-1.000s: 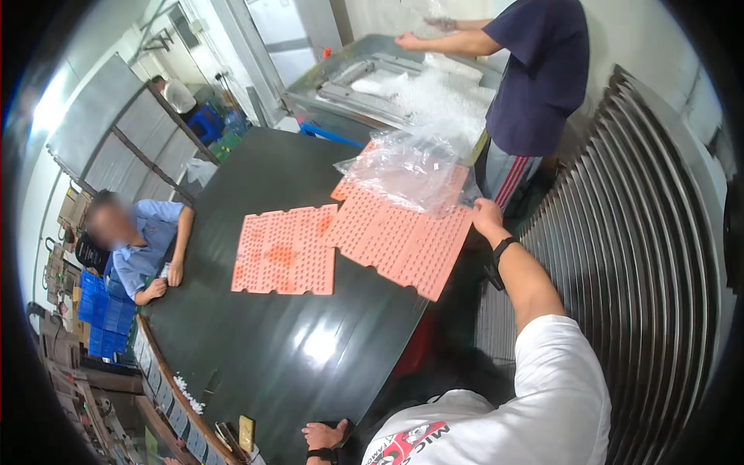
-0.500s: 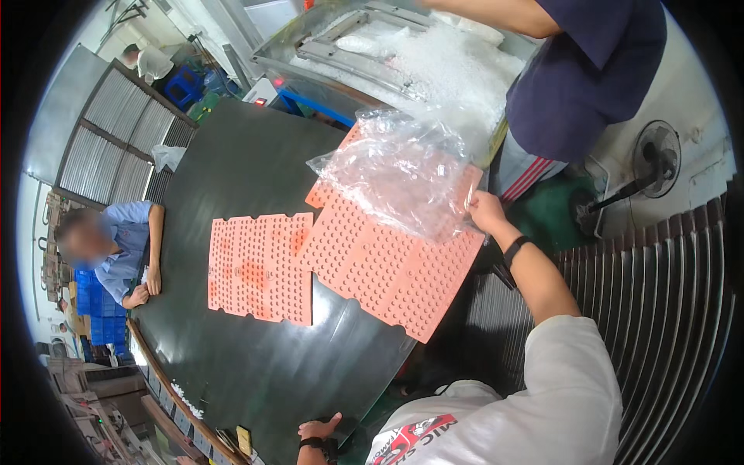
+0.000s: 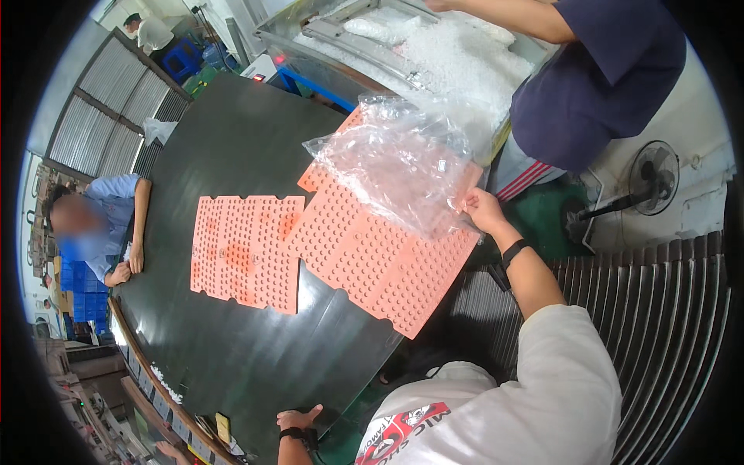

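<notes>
My right hand (image 3: 483, 211) is closed in a pinch on the right edge of a clear plastic bag (image 3: 395, 167). The crumpled bag lies across the upper part of a pink perforated mat (image 3: 372, 260). Part of another such mat (image 3: 311, 177) shows beneath at its upper left. Farther left, a third pink mat (image 3: 248, 252) with darker orange patches lies flat on the dark table (image 3: 225, 139). At the table's near edge rests my left hand (image 3: 300, 418), thumb spread out, holding nothing.
A bin of white pellets (image 3: 465, 70) stands beyond the table, with a person in a dark shirt (image 3: 597, 85) beside it. Another person in blue (image 3: 116, 209) leans on the table's left edge. A fan (image 3: 651, 178) and ribbed dark panels (image 3: 620, 310) are at right.
The whole view has shifted slightly, so the mats and table sit farther left. My right hand keeps its pinch on the bag, and my left hand stays at the table edge.
</notes>
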`<state>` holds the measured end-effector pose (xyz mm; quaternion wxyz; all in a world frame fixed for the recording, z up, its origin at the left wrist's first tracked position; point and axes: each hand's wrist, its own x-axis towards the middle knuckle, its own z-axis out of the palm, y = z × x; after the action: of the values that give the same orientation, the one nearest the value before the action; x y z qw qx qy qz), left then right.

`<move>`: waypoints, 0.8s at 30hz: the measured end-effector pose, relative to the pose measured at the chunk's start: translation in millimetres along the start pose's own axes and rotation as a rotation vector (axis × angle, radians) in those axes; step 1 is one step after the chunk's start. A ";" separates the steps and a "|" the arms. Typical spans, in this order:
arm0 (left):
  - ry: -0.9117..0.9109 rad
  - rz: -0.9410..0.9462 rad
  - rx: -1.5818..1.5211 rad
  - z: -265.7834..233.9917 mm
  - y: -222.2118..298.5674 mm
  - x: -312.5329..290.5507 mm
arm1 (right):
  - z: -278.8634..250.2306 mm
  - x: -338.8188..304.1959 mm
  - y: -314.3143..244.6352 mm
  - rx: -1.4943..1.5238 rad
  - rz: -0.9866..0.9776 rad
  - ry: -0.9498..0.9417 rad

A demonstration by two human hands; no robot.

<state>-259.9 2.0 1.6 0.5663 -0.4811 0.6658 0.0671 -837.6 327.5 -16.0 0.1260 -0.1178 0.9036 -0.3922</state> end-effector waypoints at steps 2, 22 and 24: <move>-0.023 0.003 0.000 -6.9 4.1 -6.1 | -3.5 -6.0 -0.4 0.019 -0.025 -0.021; -0.103 0.039 0.043 6.6 -7.3 16.8 | 55.5 58.4 -99.0 -0.103 -0.506 0.148; -0.066 0.017 0.027 4.9 -3.1 14.5 | 64.1 76.8 -87.8 -0.182 -0.432 0.088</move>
<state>-252.8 -4.7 -10.6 0.5940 -0.4650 0.6517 0.0787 -879.4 201.7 -3.9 -0.0116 -0.3022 0.8936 -0.3317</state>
